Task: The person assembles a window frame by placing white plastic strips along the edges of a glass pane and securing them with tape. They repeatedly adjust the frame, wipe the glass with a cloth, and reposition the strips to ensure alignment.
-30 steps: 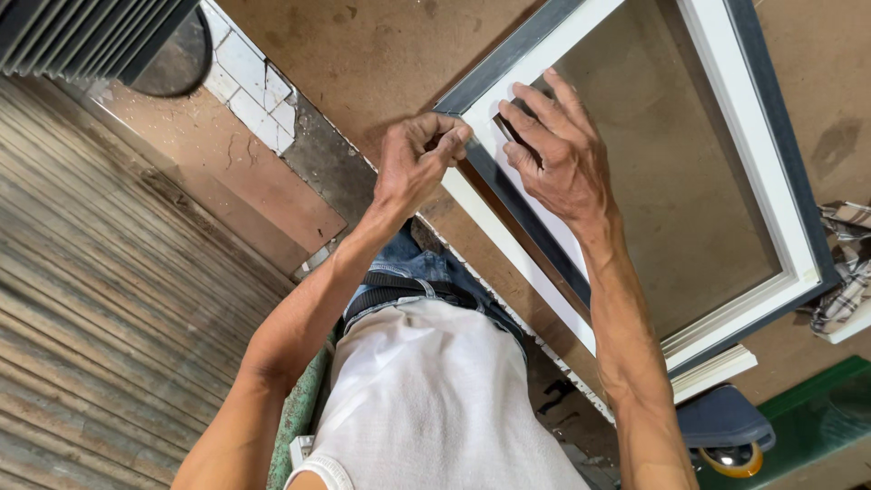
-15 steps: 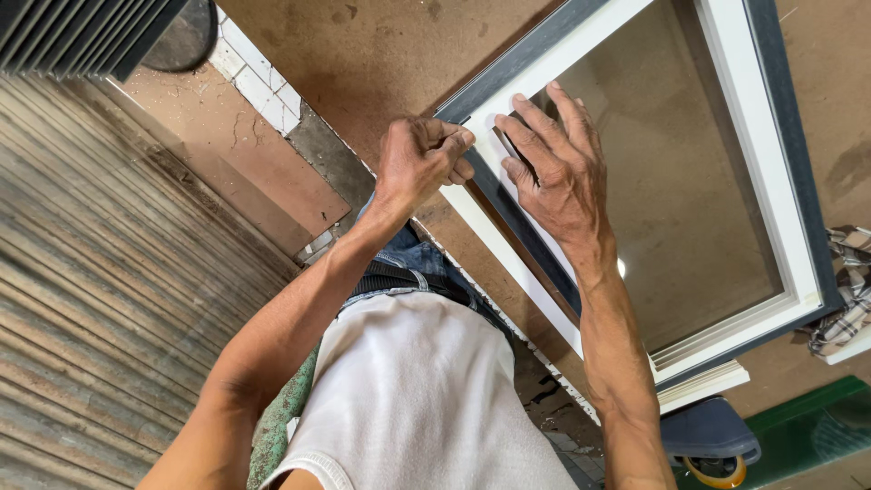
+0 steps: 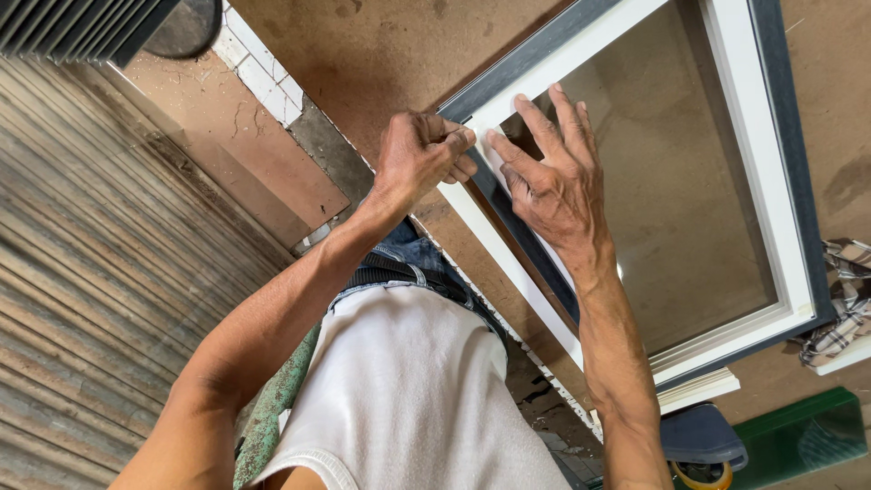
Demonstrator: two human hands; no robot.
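A window frame (image 3: 771,163), white inside and dark grey outside, lies flat on a brown board with a glass pane (image 3: 689,191) in it. My left hand (image 3: 419,156) is curled at the frame's near corner, its fingertips pinching the white edge (image 3: 472,207) there. My right hand (image 3: 553,181) lies flat beside it, fingers spread, over the frame's near side and the pane. The two hands almost touch at the fingertips. What the left fingers pinch is hidden by the fist.
A corrugated metal shutter (image 3: 100,272) fills the left. White tiles (image 3: 263,73) edge a reddish floor beyond. A checked cloth (image 3: 844,290) lies at the right, and a green box (image 3: 798,436) and a yellow roll (image 3: 699,476) sit at the bottom right.
Both hands stay at the frame's near corner. My right hand's fingers have slid slightly further onto the pane, and the view has shifted a little.
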